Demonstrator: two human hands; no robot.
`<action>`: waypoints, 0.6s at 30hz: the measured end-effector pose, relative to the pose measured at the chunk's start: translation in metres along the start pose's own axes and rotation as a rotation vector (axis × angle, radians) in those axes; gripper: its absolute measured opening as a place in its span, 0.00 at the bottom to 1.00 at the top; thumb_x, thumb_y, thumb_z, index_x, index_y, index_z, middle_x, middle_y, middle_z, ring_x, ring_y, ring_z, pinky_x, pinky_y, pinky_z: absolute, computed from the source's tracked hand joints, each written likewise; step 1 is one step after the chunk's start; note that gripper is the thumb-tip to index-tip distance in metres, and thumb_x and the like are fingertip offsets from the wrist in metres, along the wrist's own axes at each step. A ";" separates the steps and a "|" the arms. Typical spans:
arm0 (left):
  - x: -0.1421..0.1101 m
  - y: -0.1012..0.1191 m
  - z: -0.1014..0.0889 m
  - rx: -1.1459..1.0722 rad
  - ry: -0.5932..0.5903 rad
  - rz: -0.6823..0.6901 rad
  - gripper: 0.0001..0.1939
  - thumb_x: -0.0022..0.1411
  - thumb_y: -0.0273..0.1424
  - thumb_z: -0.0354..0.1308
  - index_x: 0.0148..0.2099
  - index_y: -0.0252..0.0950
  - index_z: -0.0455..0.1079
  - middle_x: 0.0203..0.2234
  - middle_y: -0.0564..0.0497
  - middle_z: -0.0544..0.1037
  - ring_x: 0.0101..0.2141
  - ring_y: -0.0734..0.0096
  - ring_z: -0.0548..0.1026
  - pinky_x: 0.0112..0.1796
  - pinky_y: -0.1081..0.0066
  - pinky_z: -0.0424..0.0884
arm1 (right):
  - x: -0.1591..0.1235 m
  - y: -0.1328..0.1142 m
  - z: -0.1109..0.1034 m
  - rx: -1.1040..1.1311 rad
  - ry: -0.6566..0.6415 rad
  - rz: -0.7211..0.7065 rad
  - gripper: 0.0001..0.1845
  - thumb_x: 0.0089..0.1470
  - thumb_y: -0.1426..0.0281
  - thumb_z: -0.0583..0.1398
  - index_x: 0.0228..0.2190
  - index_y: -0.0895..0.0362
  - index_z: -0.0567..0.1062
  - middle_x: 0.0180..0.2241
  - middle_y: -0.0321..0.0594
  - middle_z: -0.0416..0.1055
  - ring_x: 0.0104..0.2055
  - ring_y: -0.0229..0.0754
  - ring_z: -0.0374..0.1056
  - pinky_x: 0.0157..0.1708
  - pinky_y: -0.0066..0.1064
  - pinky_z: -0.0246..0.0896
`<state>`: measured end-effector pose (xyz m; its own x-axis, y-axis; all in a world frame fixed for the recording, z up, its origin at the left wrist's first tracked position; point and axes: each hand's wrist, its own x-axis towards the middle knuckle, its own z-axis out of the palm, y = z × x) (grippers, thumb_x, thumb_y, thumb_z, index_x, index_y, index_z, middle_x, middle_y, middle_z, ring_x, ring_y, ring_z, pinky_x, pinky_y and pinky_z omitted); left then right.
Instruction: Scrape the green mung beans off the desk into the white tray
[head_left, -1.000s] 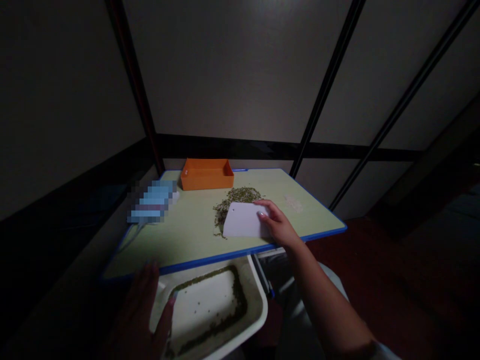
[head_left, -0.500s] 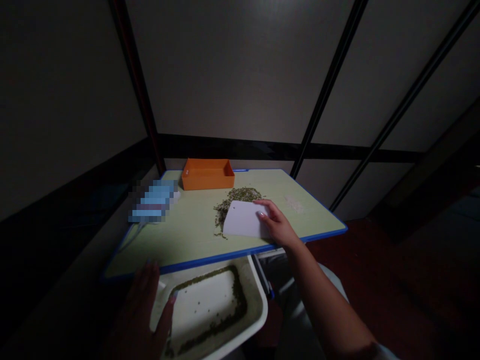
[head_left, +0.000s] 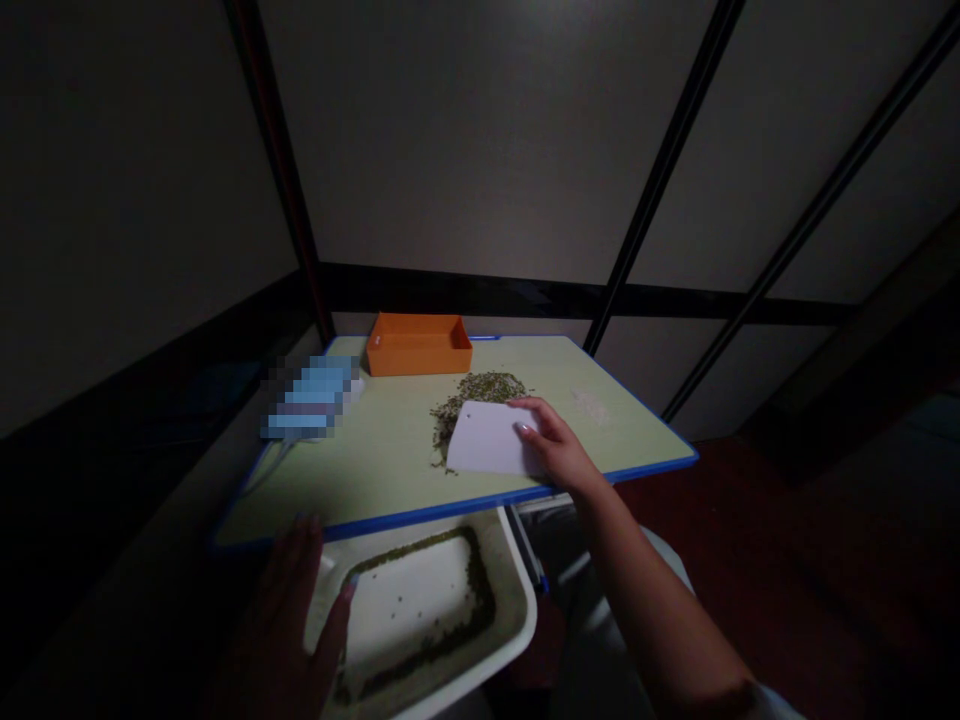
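Observation:
My right hand [head_left: 555, 443] grips a white plastic scraper [head_left: 491, 440] by its right side, thumb on top. The scraper rests on the tabletop against a spread pile of small green beans or seeds [head_left: 491, 387], covering part of it. Below the table's front edge is a white basin [head_left: 517, 625], with more green grains gathered along the edges of its floor and a few scattered in its middle. At the basin's left side, my left hand [head_left: 292, 610] is closed over the rim, thumb inside; deep shadow hides much of it.
The pale green tabletop [head_left: 360, 480] has a blue edge. At the back stands an orange open box [head_left: 420, 360]. A pixelated blue packet [head_left: 311, 398] lies to the left. Small pale grains [head_left: 591, 408] lie thinly at the right. A panelled wall [head_left: 465, 150] rises behind.
The view has shifted slightly. Both hands, the scraper and the bean pile otherwise show no clear change.

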<state>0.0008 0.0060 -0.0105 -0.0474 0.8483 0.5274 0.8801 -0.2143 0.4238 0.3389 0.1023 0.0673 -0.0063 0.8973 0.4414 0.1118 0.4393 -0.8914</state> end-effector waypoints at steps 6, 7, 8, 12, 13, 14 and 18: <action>0.000 0.000 0.001 0.011 0.006 0.011 0.33 0.62 0.45 0.43 0.67 0.44 0.50 0.66 0.50 0.58 0.65 0.62 0.56 0.62 0.54 0.59 | -0.001 -0.003 0.000 0.010 -0.031 0.020 0.16 0.52 0.62 0.63 0.44 0.47 0.75 0.49 0.37 0.71 0.50 0.44 0.66 0.52 0.37 0.60; -0.001 0.000 0.001 0.011 0.008 0.008 0.33 0.62 0.45 0.43 0.67 0.44 0.49 0.66 0.49 0.58 0.65 0.62 0.56 0.62 0.53 0.59 | -0.002 -0.003 0.000 0.012 -0.036 0.024 0.16 0.53 0.62 0.63 0.44 0.47 0.75 0.49 0.37 0.71 0.49 0.44 0.66 0.51 0.37 0.60; -0.001 0.001 0.001 0.012 0.011 0.008 0.33 0.62 0.45 0.43 0.68 0.44 0.48 0.66 0.49 0.58 0.65 0.62 0.56 0.62 0.53 0.58 | -0.002 -0.003 0.000 0.016 -0.037 0.028 0.16 0.53 0.62 0.63 0.44 0.47 0.75 0.49 0.37 0.71 0.49 0.44 0.67 0.50 0.37 0.61; -0.002 0.003 -0.001 0.035 0.019 0.052 0.33 0.63 0.44 0.44 0.68 0.42 0.48 0.66 0.45 0.59 0.65 0.60 0.57 0.61 0.51 0.60 | -0.003 -0.003 0.001 0.027 -0.025 0.024 0.15 0.54 0.62 0.63 0.45 0.47 0.74 0.49 0.37 0.70 0.49 0.43 0.66 0.50 0.35 0.61; -0.002 0.002 -0.001 0.042 0.021 0.064 0.33 0.63 0.44 0.44 0.68 0.42 0.48 0.66 0.45 0.59 0.65 0.60 0.57 0.60 0.51 0.61 | -0.003 -0.003 0.001 0.021 -0.030 0.025 0.16 0.54 0.62 0.63 0.45 0.47 0.74 0.49 0.37 0.70 0.49 0.43 0.66 0.49 0.35 0.61; -0.002 0.002 -0.001 0.048 0.023 0.067 0.33 0.63 0.44 0.44 0.68 0.42 0.48 0.66 0.45 0.60 0.64 0.59 0.57 0.60 0.51 0.61 | -0.003 -0.003 0.001 0.014 -0.036 0.026 0.16 0.54 0.62 0.63 0.45 0.47 0.74 0.49 0.37 0.70 0.48 0.43 0.66 0.49 0.35 0.61; -0.001 0.000 0.001 0.051 0.013 0.044 0.33 0.63 0.44 0.42 0.68 0.44 0.46 0.66 0.46 0.59 0.65 0.60 0.57 0.59 0.51 0.62 | -0.004 -0.005 0.002 -0.004 -0.071 0.044 0.17 0.54 0.62 0.63 0.46 0.48 0.73 0.48 0.38 0.70 0.46 0.42 0.67 0.46 0.34 0.63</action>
<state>0.0011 0.0059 -0.0123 -0.0141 0.8323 0.5542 0.9041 -0.2261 0.3626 0.3365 0.0972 0.0697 -0.0719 0.9165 0.3936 0.1171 0.3996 -0.9092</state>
